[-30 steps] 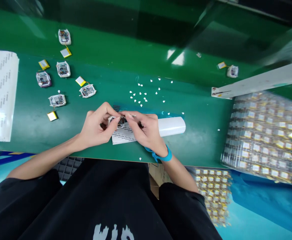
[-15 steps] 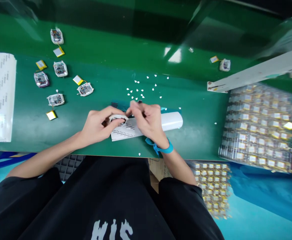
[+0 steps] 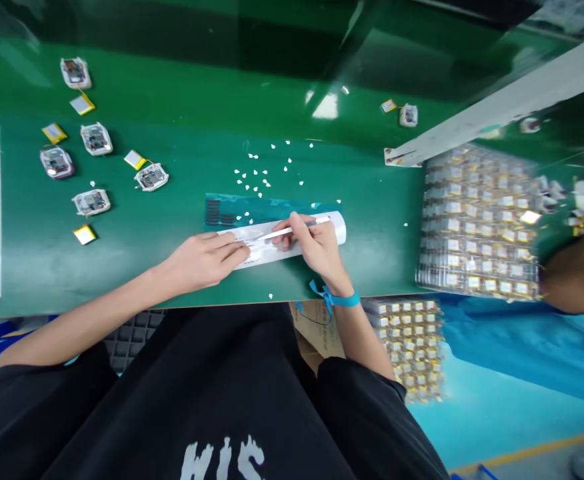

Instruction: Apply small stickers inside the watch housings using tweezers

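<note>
My left hand lies flat on the green bench with its fingertips pressing the left end of a long white backing strip. My right hand pinches a thin white stick-like tool, whose tip points left over the strip towards my left fingertips. Just behind the strip lies a teal film with rows of dark pieces. The small white device seen in my left hand earlier is out of sight. A blue band circles my right wrist.
Several small open devices with yellow batteries lie at the left. White scraps dot the mat. Stacked trays of batteries fill the right. A white rail crosses behind them. Another person's arm enters at the right edge.
My left hand has set down or covered the small device and flattened onto the strip. My right hand moved down to the strip with the thin tool. The view shifted right.
</note>
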`<state>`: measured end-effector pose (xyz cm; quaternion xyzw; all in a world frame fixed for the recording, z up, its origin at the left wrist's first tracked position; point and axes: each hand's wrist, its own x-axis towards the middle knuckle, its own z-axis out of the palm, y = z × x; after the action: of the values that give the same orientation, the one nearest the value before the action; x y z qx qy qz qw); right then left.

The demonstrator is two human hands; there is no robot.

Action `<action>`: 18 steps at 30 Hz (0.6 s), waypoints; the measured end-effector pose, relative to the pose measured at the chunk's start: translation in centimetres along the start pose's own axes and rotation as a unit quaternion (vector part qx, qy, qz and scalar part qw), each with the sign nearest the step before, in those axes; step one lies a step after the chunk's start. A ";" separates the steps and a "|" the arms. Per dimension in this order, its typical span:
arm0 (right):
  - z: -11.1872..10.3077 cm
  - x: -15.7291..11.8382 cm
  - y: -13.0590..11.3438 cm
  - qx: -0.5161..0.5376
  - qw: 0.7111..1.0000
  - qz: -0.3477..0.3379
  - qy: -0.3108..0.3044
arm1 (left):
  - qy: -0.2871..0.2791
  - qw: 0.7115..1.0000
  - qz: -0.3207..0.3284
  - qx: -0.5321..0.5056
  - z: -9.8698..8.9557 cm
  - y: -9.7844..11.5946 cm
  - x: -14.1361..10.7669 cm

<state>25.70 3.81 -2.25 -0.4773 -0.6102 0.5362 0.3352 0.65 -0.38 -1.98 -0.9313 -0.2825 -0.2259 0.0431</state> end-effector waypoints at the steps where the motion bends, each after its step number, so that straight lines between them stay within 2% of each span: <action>1: -0.1 -0.4 0.3 0.002 1.000 0.007 0.005 | -0.017 1.000 0.001 0.005 -0.1 -0.1 0.0; 3: -0.2 -1.0 0.6 0.002 1.000 0.019 0.022 | -0.036 0.999 0.005 0.013 -0.2 -0.3 0.0; 6: 0.0 -1.3 0.8 0.008 0.999 0.034 0.035 | -0.034 0.999 0.005 0.010 -0.3 -0.4 0.1; 12: 0.2 -1.0 1.0 0.015 0.999 0.028 0.011 | -0.018 0.999 -0.021 -0.038 0.2 -0.5 0.0; 18: -0.1 -0.9 1.3 0.020 0.999 0.018 0.017 | -0.007 0.998 -0.021 -0.055 0.4 -0.6 -0.1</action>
<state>26.41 2.92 -3.45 -0.4908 -0.5843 0.5462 0.3455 0.44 0.20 -2.40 -0.9278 -0.2892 -0.2354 -0.0149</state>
